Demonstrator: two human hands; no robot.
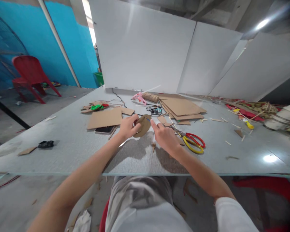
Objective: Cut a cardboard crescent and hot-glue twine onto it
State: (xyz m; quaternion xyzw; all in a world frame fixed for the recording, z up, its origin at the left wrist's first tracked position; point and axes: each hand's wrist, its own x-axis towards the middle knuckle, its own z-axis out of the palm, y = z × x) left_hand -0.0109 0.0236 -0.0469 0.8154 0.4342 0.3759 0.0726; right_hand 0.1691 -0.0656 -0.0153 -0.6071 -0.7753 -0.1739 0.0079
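My left hand (128, 127) grips a round brown cardboard piece (144, 126) by its left edge and holds it just above the grey table (70, 145). My right hand (164, 138) is at the piece's right side, with a finger and a thin blue-tipped item touching its edge; what that item is I cannot make out. Scissors with one red and one yellow handle (192, 141) lie on the table just right of my right hand.
A flat cardboard sheet (105, 118) with a dark phone (104, 130) under its near edge lies to the left. A stack of cardboard sheets (182, 108), a pink glue gun (139, 97) and a twine roll (150, 96) sit behind. Wooden sticks and craft scraps (246, 112) litter the right.
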